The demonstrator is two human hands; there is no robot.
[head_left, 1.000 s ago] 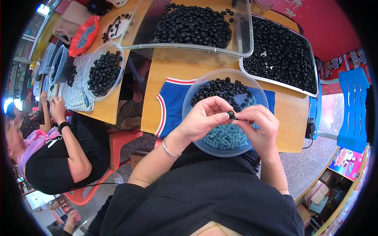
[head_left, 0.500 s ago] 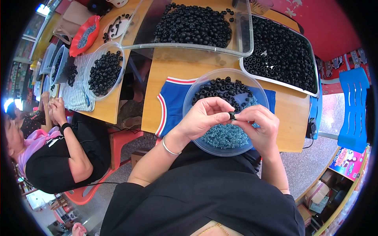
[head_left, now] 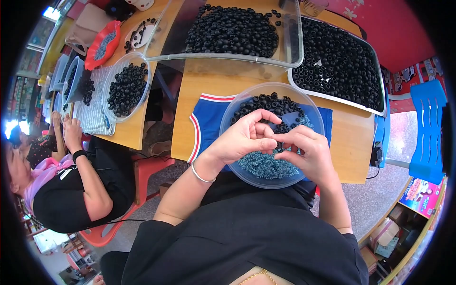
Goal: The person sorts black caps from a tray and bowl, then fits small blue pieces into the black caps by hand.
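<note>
Both my hands are over a clear round bowl (head_left: 225,124). It holds black beads (head_left: 271,105) at the back and small blue-grey pieces (head_left: 268,166) at the front. My left hand (head_left: 247,135), with a silver bangle on its wrist, has thumb and forefinger parted, nothing visible between them. The fingertips of my right hand (head_left: 308,152) come close to the left thumb; its thumb and forefinger are apart. A dark bead (head_left: 279,147) shows in that gap; whether it is touched or lies lower, I cannot tell. Under the bowl is a blue cloth (head_left: 209,114) with red-white trim.
A large clear tub (head_left: 223,58) of black beads stands behind the bowl, a white tray (head_left: 335,105) of beads to its right. At left, a co-worker (head_left: 71,190) sits by another bowl of beads (head_left: 127,90) and a red dish (head_left: 105,34). A blue chair (head_left: 425,133) stands right.
The fingers of both hands have parted from the black bead they pinched together half a second ago. The left forefinger has lifted away from its thumb.
</note>
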